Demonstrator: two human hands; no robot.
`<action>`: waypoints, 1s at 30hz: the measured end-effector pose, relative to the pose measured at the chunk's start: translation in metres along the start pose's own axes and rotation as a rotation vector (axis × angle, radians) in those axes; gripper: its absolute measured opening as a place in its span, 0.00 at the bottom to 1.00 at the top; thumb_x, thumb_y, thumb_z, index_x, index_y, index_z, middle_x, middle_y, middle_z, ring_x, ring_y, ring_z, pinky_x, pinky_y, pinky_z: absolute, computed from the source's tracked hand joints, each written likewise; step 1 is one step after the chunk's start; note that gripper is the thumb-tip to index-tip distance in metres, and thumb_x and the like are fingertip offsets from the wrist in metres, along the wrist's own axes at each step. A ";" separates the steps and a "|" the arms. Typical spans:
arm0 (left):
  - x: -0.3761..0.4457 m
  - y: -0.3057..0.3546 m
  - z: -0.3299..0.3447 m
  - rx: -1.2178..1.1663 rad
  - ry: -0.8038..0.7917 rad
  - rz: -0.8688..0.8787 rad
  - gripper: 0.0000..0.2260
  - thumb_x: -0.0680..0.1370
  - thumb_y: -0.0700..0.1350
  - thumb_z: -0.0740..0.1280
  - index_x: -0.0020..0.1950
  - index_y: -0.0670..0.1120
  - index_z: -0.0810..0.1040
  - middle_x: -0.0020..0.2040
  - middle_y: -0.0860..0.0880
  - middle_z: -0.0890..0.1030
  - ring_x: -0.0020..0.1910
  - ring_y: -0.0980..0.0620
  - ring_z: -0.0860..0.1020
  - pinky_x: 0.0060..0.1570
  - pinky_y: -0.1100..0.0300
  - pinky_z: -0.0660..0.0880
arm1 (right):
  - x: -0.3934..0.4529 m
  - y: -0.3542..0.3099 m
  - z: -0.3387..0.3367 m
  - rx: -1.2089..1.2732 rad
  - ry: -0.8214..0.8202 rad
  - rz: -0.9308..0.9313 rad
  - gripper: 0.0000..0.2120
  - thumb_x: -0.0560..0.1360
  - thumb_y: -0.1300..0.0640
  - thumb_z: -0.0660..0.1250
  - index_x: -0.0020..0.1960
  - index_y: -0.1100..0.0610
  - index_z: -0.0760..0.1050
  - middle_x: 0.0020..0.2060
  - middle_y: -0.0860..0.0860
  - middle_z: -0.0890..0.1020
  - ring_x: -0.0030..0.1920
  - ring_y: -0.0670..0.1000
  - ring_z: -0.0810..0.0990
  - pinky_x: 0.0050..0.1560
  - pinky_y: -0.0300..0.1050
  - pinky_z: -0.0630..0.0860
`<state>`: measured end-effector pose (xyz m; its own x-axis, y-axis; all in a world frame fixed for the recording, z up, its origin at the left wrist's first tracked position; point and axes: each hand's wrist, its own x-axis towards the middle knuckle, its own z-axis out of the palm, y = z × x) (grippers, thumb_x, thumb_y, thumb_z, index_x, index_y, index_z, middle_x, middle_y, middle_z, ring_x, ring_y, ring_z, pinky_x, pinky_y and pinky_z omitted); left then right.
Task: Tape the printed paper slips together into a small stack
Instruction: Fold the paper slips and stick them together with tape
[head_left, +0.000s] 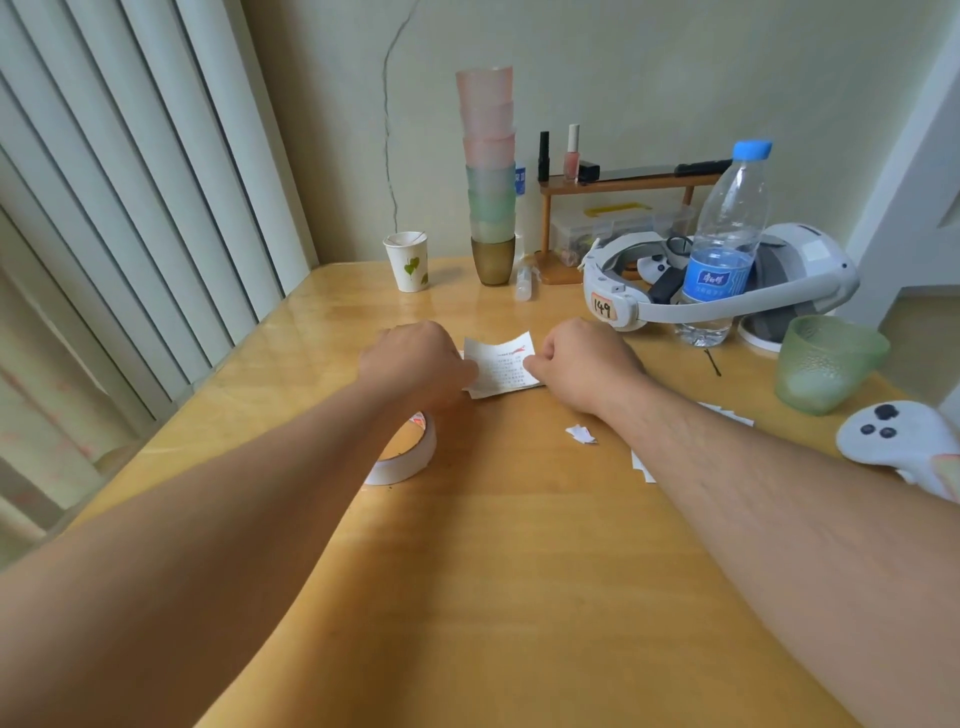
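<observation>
- Wooden desk (519, 545) set in a room corner, with pale vertical blinds on the left and a cracked wall behind.
- Both forearms reach toward the middle of the desk, where a printed slip (501, 366) sits between the hands.
- Left hand (415, 361) pinches the slip's left edge; right hand (584, 364) pinches its right edge, fingers curled tight in both.
- Slip's far edge curls upward; whether more slips lie beneath it cannot be told.
- Paper this thin looks light, floppy and easy to crease, so holding opposite edges seems the safest way to keep it flat.
- Tape roll (410, 452) lies under the left forearm, toward the near edge.
- More slips (641, 467) peek from under the right forearm.
- Paper scrap (582, 434) lies between the arms.
</observation>
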<state>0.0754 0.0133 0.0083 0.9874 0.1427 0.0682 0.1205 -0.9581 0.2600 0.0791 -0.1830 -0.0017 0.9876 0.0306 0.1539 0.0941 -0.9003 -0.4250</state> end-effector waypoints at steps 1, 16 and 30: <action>0.002 0.000 0.001 0.021 -0.024 -0.003 0.10 0.72 0.58 0.68 0.44 0.53 0.84 0.42 0.52 0.84 0.50 0.45 0.79 0.48 0.52 0.80 | 0.000 0.000 0.002 -0.028 -0.004 0.011 0.20 0.77 0.48 0.68 0.30 0.53 0.68 0.28 0.50 0.72 0.31 0.55 0.70 0.32 0.44 0.67; -0.025 0.009 -0.008 0.057 0.124 0.331 0.11 0.79 0.63 0.68 0.48 0.58 0.82 0.43 0.56 0.78 0.51 0.49 0.74 0.41 0.55 0.69 | -0.010 -0.004 -0.002 -0.238 -0.046 -0.009 0.15 0.83 0.42 0.61 0.41 0.47 0.76 0.46 0.50 0.81 0.55 0.58 0.77 0.53 0.53 0.69; -0.100 -0.061 -0.045 -0.093 -0.189 0.342 0.11 0.73 0.63 0.73 0.49 0.61 0.79 0.42 0.64 0.84 0.42 0.64 0.82 0.42 0.70 0.77 | -0.101 0.001 -0.005 0.164 0.083 -0.202 0.06 0.77 0.50 0.68 0.49 0.43 0.84 0.44 0.41 0.79 0.52 0.48 0.77 0.57 0.51 0.76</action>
<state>-0.0349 0.0684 0.0294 0.9714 -0.2373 -0.0102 -0.2199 -0.9146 0.3394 -0.0214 -0.1887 -0.0132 0.9336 0.1606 0.3202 0.3141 -0.7968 -0.5162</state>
